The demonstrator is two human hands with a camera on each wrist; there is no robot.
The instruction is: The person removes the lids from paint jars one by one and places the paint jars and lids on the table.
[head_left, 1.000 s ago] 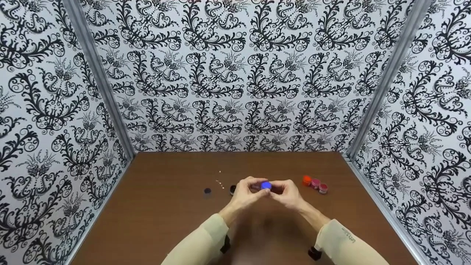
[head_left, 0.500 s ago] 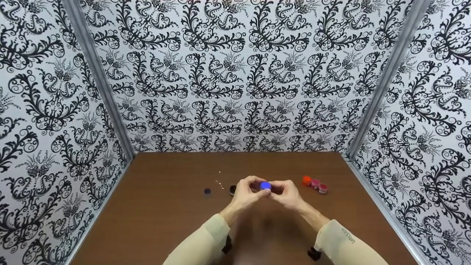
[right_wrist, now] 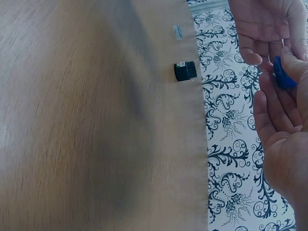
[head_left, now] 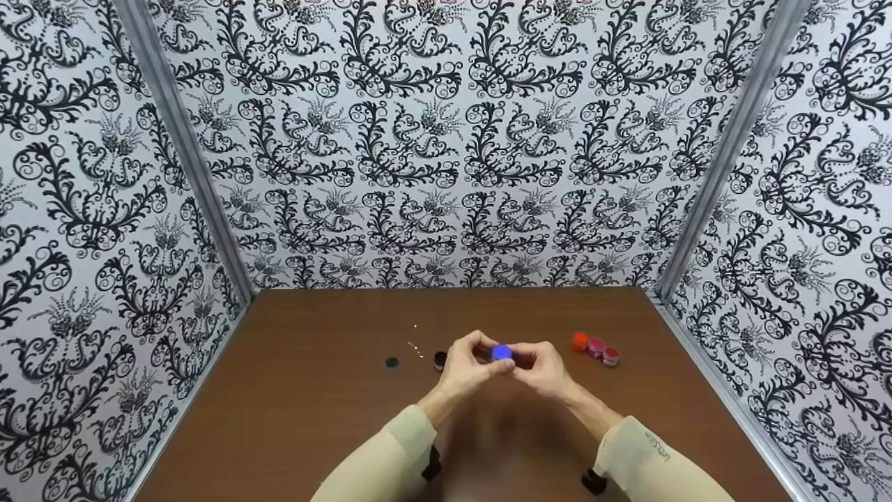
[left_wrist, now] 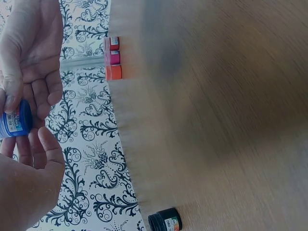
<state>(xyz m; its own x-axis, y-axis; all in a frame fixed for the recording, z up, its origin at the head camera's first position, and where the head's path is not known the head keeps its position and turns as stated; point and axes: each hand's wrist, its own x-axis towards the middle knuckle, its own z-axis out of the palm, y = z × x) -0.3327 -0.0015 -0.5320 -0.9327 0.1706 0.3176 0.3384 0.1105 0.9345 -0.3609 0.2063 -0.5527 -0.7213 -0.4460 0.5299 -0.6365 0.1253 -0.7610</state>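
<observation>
A small blue paint jar (head_left: 502, 353) is held up over the table between both hands. My left hand (head_left: 468, 366) grips it from the left, thumb toward me. From the other side my right hand (head_left: 545, 369) pinches it, and its fingers are partly hidden in the head view. The left wrist view shows a label on the jar's side (left_wrist: 17, 120). On the table just left of my left hand stands a black jar (right_wrist: 185, 71), its threaded neck bare. A round dark lid (head_left: 392, 362) lies farther left.
Orange (head_left: 580, 341), pink (head_left: 596, 347) and red (head_left: 611, 356) jars stand in a touching row to the right. Small pale scraps (head_left: 417, 347) lie between the dark lid and the black jar. Patterned walls (head_left: 446, 209) border the brown table (head_left: 313, 418) at the back and sides.
</observation>
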